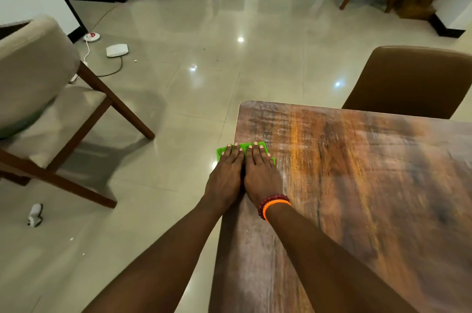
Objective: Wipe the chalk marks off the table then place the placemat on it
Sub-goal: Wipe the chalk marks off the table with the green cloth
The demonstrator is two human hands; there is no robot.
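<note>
Wiping is the step in hand: the left hand (226,172) and right hand (260,172) press flat, fingers straight, on a green cloth (244,147) at the bench (357,185) edge, faint chalk smears just beyond. Next, sweep across them. No placemat shows; chairs stand nearby

Under your hands you have a bright green cloth (245,147) with a fine bumpy texture. Your table (357,185) is brown wood grain, streaked orange down the middle and smeared with pale whitish patches near its left edge. On your right wrist sit a dark red bead bracelet (270,200) and a bright orange band (277,203). The floor (204,44) is glossy beige tile. At the left of the frame, your chair (38,77) is beige cloth on a dark brown frame; the chair at the right (413,80) is plain tan-brown.
</note>
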